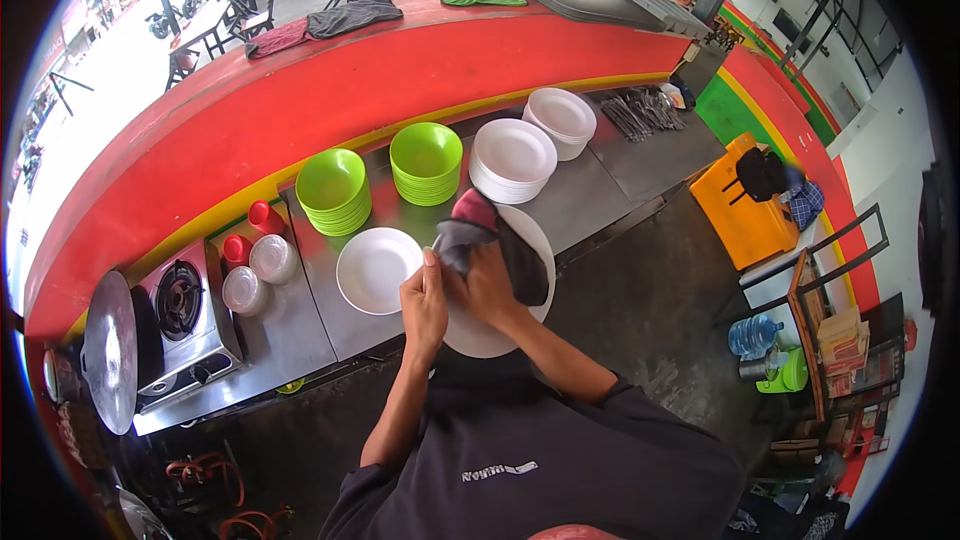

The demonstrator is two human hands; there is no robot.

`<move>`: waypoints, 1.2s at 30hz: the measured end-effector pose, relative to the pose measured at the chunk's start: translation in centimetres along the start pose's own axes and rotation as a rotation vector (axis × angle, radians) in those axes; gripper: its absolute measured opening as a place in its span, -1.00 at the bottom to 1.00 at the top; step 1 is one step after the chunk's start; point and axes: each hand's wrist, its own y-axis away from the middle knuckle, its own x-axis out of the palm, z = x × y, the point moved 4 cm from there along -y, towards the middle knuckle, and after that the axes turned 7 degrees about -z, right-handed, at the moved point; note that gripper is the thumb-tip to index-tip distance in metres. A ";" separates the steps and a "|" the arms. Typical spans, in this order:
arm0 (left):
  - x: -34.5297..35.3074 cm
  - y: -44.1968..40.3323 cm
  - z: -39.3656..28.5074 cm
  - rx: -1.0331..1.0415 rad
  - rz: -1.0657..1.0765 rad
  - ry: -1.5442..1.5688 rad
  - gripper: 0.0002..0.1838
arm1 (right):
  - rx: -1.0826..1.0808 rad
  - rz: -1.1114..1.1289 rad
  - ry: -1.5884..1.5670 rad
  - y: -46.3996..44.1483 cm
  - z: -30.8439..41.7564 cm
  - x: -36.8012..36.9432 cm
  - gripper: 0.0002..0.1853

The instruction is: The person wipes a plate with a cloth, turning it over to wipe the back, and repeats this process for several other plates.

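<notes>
My left hand (426, 302) is closed, thumb up, on a small grey piece that looks like a utensil handle; the rest of it is hidden by cloth. Wrapped in a dark grey and maroon cloth (470, 230), my right hand (484, 285) is closed just beside it. Below both hands lies a large pale round plate or tray (541, 240) with a dark cloth (524, 260) on it. A white bowl (379, 271) sits left of my left hand. Stacks of green bowls (333, 192) and white bowls (513, 161) stand behind the hands.
Gas stove (181, 302), large metal lid (109, 351), red cups (265, 217) and clear-lidded tubs (272, 258) are at the left. Another green stack (426, 163), another white stack (560, 123) and cutlery (641, 114) line the counter (610, 172) before a red wall (400, 75).
</notes>
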 end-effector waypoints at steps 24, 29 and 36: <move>-2.1 -0.5 0.2 0.013 0.506 0.543 -0.09 | 0.563 -0.807 -1.293 6.5 -11.1 -5.0 -0.42; -2.9 0.6 0.2 0.232 0.346 0.161 -0.55 | 1.027 -0.828 -0.707 7.3 -11.6 -4.1 -0.42; -3.7 -0.7 -2.2 0.286 0.224 -0.166 -0.53 | 0.929 -0.532 -0.622 3.0 -5.5 -5.7 -0.53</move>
